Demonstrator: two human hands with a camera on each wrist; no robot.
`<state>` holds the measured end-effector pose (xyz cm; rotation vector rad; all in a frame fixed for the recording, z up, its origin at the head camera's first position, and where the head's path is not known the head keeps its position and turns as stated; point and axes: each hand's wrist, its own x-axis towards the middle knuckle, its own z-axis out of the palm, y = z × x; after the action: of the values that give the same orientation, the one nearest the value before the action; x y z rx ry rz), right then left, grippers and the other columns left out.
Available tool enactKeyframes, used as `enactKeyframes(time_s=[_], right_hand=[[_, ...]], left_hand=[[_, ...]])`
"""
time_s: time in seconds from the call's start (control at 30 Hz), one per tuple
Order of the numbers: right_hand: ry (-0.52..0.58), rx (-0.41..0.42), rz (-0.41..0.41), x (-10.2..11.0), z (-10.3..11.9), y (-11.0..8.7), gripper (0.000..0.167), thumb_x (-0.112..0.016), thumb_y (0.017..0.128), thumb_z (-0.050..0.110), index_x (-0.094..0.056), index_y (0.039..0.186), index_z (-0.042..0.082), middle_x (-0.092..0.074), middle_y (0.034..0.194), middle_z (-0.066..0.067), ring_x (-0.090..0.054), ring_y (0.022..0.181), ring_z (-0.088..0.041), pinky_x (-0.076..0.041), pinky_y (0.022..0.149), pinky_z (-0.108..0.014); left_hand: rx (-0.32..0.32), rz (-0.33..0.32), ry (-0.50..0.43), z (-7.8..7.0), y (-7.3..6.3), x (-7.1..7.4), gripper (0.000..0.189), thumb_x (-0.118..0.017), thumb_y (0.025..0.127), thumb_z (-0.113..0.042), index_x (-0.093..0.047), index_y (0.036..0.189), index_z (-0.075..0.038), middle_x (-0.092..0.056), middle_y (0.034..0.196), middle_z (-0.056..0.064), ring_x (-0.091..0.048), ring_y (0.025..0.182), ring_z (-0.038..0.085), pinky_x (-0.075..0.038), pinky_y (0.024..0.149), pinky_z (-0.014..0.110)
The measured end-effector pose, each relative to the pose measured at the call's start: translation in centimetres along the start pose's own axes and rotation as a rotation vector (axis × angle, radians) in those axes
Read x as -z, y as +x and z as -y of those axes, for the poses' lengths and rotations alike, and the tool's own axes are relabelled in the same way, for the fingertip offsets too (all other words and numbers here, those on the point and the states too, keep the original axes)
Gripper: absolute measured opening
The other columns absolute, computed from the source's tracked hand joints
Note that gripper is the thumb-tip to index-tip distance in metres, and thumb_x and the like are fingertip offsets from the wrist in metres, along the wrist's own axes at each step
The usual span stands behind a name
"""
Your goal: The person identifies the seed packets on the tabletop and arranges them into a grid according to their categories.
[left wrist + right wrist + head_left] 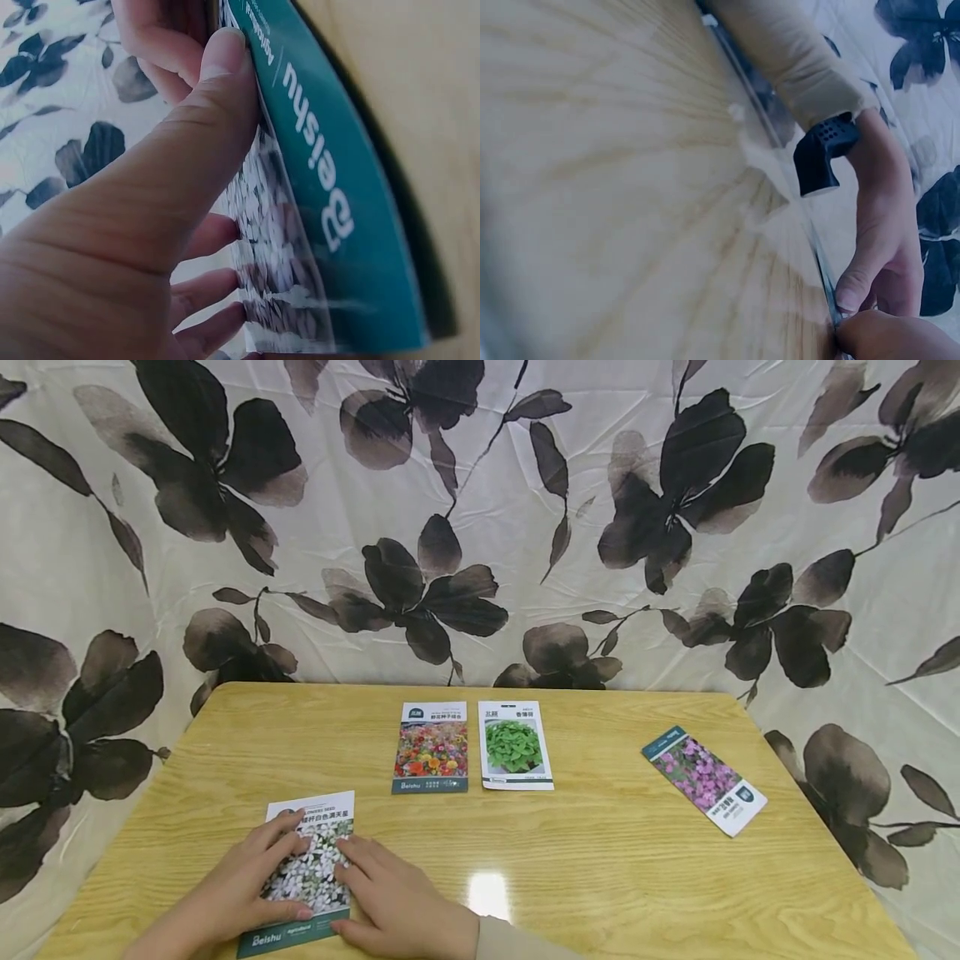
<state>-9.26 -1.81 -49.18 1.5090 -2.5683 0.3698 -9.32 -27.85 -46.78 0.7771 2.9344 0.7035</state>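
A seed packet [318, 872] printed with white flowers, its green band reading "Beishu", lies flat at the table's front left. My left hand [255, 877] rests on its left part, fingers and thumb spread over the printed face. From the right side my right hand [401, 897] touches the packet, its fingertips on the right edge and its thumb near the bottom corner. In the left wrist view, the thumb of the left hand [150, 187] lies along the face of the packet [330, 172]. The right wrist view shows little of the packet.
Toward the back of the wooden table [615, 860] lie a mixed wildflower packet [431, 747] and a green-leaf packet [516, 745] side by side. A pink-flower packet [705, 781] lies slanted at the right. Floral cloth [525, 502] hangs behind the table.
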Motion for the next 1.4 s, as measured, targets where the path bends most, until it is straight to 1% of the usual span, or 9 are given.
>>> enactKeyframes(time_s=[0.23,0.5,0.6,0.77,1.0,1.17,1.23,1.3,1.4], right_hand=[[0.049,0.003,0.022,0.4,-0.2,-1.2,0.058,-0.039,0.104,0.05,-0.046,0.145,0.01,-0.026,0.161,-0.009,-0.019,0.15,-0.018,-0.013,0.118,-0.026],[0.118,-0.002,0.072,1.0,-0.8,-2.9,0.06,-0.037,0.104,0.051,-0.041,0.151,0.013,-0.02,0.163,-0.005,-0.015,0.15,-0.015,-0.016,0.117,-0.025],[0.153,-0.016,0.095,1.3,-1.0,-3.5,0.061,-0.037,0.104,0.052,-0.039,0.152,0.014,-0.018,0.164,-0.003,-0.013,0.15,-0.014,-0.019,0.117,-0.026],[0.181,-0.021,0.107,1.8,-1.2,-4.4,0.061,-0.039,0.104,0.052,-0.038,0.153,0.015,-0.018,0.164,-0.001,-0.014,0.149,-0.012,-0.023,0.116,-0.026],[0.215,-0.019,0.087,1.9,-1.5,-5.1,0.06,-0.041,0.103,0.052,-0.039,0.152,0.017,-0.02,0.163,0.0,-0.019,0.148,-0.011,-0.025,0.115,-0.025],[0.217,0.0,0.028,2.2,-1.9,-5.7,0.057,-0.049,0.102,0.049,-0.046,0.148,0.015,-0.028,0.16,-0.004,-0.023,0.148,-0.016,-0.028,0.114,-0.027],[0.22,0.009,0.006,2.3,-2.1,-6.0,0.056,-0.052,0.101,0.048,-0.048,0.145,0.015,-0.031,0.158,-0.005,-0.025,0.148,-0.019,-0.03,0.114,-0.028],[0.242,0.002,0.01,2.4,-2.3,-6.4,0.055,-0.052,0.101,0.048,-0.048,0.145,0.017,-0.032,0.157,-0.004,-0.026,0.147,-0.018,-0.031,0.113,-0.028],[0.294,-0.017,0.011,2.5,-2.4,-6.9,0.055,-0.054,0.1,0.05,-0.048,0.146,0.019,-0.033,0.156,-0.001,-0.03,0.145,-0.016,-0.035,0.11,-0.028]], left_hand=[[0.008,0.026,-0.022,-1.0,0.0,-0.3,0.074,-0.071,0.071,-0.071,-0.064,0.121,-0.018,-0.042,0.146,0.02,-0.041,0.13,0.046,-0.042,0.092,0.066],[-0.034,0.035,-0.031,-2.3,0.5,-0.8,0.079,-0.072,0.071,-0.07,-0.063,0.124,-0.012,-0.041,0.146,0.022,-0.04,0.13,0.047,-0.042,0.092,0.066],[-0.05,0.041,-0.027,-2.7,0.6,-1.0,0.078,-0.071,0.072,-0.07,-0.062,0.124,-0.012,-0.04,0.146,0.022,-0.04,0.13,0.047,-0.043,0.092,0.066],[-0.095,0.021,-0.001,-3.4,0.7,-1.5,0.073,-0.07,0.074,-0.069,-0.062,0.121,-0.013,-0.042,0.144,0.021,-0.042,0.128,0.045,-0.046,0.09,0.062],[-0.115,0.026,0.012,-4.1,1.0,-1.7,0.074,-0.068,0.074,-0.071,-0.061,0.12,-0.014,-0.043,0.142,0.021,-0.044,0.125,0.043,-0.046,0.088,0.061],[-0.155,0.02,0.022,-4.6,1.5,-2.1,0.072,-0.068,0.073,-0.072,-0.061,0.118,-0.016,-0.044,0.14,0.02,-0.045,0.124,0.042,-0.046,0.088,0.062],[-0.165,0.029,0.025,-4.9,1.7,-2.3,0.072,-0.067,0.074,-0.072,-0.061,0.119,-0.016,-0.044,0.14,0.02,-0.045,0.123,0.041,-0.047,0.087,0.061],[-0.182,0.029,0.035,-5.1,1.8,-2.6,0.073,-0.066,0.074,-0.073,-0.061,0.12,-0.016,-0.044,0.14,0.021,-0.045,0.122,0.04,-0.048,0.086,0.06],[-0.186,0.033,0.055,-5.6,2.0,-2.9,0.073,-0.064,0.074,-0.074,-0.061,0.121,-0.018,-0.045,0.14,0.019,-0.046,0.122,0.038,-0.048,0.086,0.059]])
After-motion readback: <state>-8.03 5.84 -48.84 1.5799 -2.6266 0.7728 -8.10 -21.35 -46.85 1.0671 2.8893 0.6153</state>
